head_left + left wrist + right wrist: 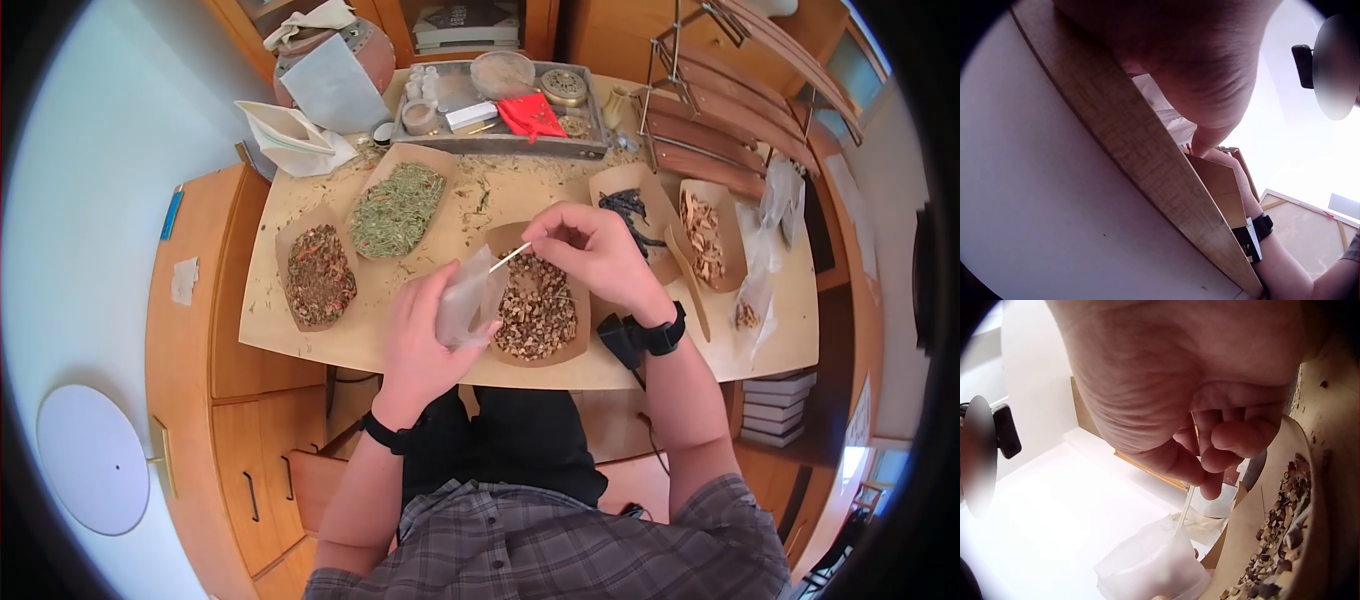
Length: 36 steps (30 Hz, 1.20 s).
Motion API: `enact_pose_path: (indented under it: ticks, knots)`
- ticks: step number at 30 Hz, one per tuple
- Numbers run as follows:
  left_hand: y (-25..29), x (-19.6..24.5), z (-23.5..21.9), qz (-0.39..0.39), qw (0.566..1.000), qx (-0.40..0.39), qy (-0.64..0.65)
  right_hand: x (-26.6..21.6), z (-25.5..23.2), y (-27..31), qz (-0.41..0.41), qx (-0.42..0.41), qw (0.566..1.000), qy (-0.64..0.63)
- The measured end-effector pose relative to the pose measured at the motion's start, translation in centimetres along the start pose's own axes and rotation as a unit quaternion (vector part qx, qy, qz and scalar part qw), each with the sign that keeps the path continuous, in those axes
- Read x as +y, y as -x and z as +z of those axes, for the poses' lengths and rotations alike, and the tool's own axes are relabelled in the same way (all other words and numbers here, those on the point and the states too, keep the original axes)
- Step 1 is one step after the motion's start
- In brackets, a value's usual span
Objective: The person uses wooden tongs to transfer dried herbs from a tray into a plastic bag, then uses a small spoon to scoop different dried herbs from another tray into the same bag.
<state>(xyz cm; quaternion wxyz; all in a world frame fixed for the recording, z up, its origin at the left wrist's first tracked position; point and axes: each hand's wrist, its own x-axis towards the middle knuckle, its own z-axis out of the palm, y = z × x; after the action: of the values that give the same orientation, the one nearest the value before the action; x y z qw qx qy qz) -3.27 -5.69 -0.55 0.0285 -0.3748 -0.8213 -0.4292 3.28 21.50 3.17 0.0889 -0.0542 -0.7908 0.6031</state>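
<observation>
In the head view the left hand (425,330) holds a small translucent white pouch (466,305) between thumb and fingers. The right hand (598,255) pinches a thin white stick or cord (510,257) that runs down to the pouch's top. Beneath and beside them lies a paper tray of chopped brown pieces (540,315). The right wrist view shows the fingertips of the right hand (1197,412) on the white strip (1185,509) above the pouch (1150,562). The left hand (1191,62) hides most of the pouch in the left wrist view.
Paper trays hold green herbs (398,210), a reddish-brown mix (320,275), dark strips (628,212) and pale chips (703,235). A wooden spoon (690,280) lies at right. Behind are a grey tray (460,146) with a red pouch (531,117) and a wooden rack (710,130).
</observation>
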Motion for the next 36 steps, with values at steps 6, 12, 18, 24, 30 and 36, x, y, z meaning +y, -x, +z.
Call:
enact_pose_path:
  ticks: [6, 12, 18, 24, 30, 36]
  knots:
    - [0.0, -0.16, 0.03, 0.017, 1.0, 0.009, -0.003, -0.3, -0.29, 0.09, 0.03, -0.017, 0.999, -0.006]
    - [-0.06, -0.16, -0.16, 0.013, 1.0, 0.003, -0.008, -0.06, 0.1, 0.05, -0.011, 0.009, 1.0, -0.012]
    - [0.06, -0.24, -0.01, 0.019, 1.0, 0.011, -0.007, 0.14, 0.1, 0.09, -0.013, 0.01, 1.0, -0.014]
    - [0.17, -0.39, 0.1, 0.009, 1.0, 0.008, -0.017, -0.02, -0.05, 0.08, -0.011, 0.002, 0.999, -0.037]
    - [0.04, -0.14, -0.12, 0.011, 1.0, 0.005, -0.02, -0.36, -0.16, 0.09, 0.02, -0.009, 0.999, -0.037]
    - [0.0, -0.26, -0.14, 0.012, 1.0, 0.0, -0.016, -0.26, 0.05, 0.15, -0.004, -0.002, 0.999, -0.045]
